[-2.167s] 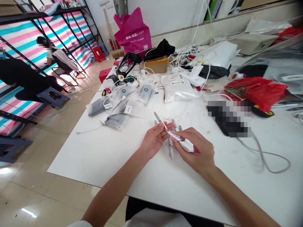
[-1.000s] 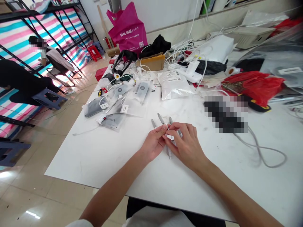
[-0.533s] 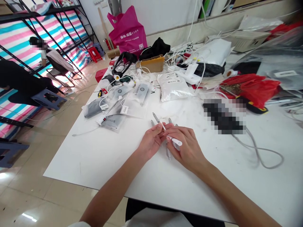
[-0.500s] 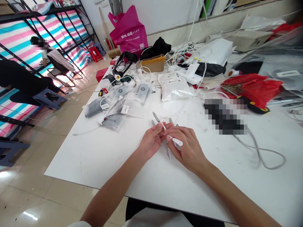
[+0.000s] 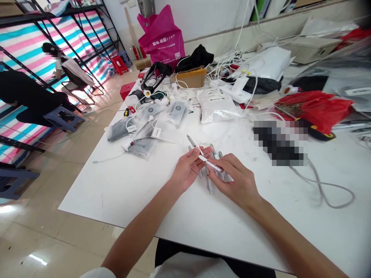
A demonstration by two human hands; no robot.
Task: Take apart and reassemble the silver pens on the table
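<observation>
A slim white pen [image 5: 206, 160] with a grey end slants between my hands above the table. My left hand [image 5: 185, 172], palm partly up, pinches the pen near its middle with thumb and fingers. At the lower end, the thumb and fingers of my right hand [image 5: 237, 175] close on the white barrel. Several similar white-and-grey pens [image 5: 209, 186] lie on the white table [image 5: 139, 193] beneath my hands, partly hidden by them.
Grey packets [image 5: 175, 112], a white parcel [image 5: 217, 105] and tangled white cables [image 5: 228, 63] fill the far side. To the right lie a blurred-out dark object [image 5: 278, 144], a looped cable [image 5: 321, 184] and a red bag [image 5: 315, 112]. Two people sit at the left.
My right hand has shifted slightly along the pen, and its fingers now sit at the lower end of the barrel. The left hand keeps its pinch. The whole view has moved a little.
</observation>
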